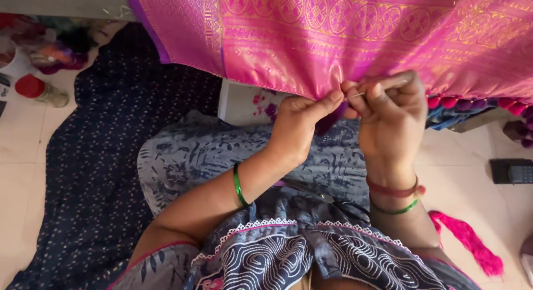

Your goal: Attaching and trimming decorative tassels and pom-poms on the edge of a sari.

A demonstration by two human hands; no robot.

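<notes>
A thin needle (358,94) is pinched between the thumb and forefinger of the right hand (391,115), the fingers closed narrowly around it at the lower edge of a pink patterned silk cloth (333,34). The same hem is gripped just to the left by the left hand (297,126), its fingertips pressed together on the fabric and on a dark purple tassel (331,119) hanging below it. The two hands are held almost touching. Along the hem to the right, a row of red and purple tassels (472,104) is seen. One green bangle (239,185) is worn on the left wrist; two bands, one red and one green, are worn on the right. Open floor is left at the near right, where one loose pink tassel (469,240) lies. At the far left, one red-capped bottle (40,90) stands beside a dark dotted cloth (83,184) spread over the floor.
</notes>
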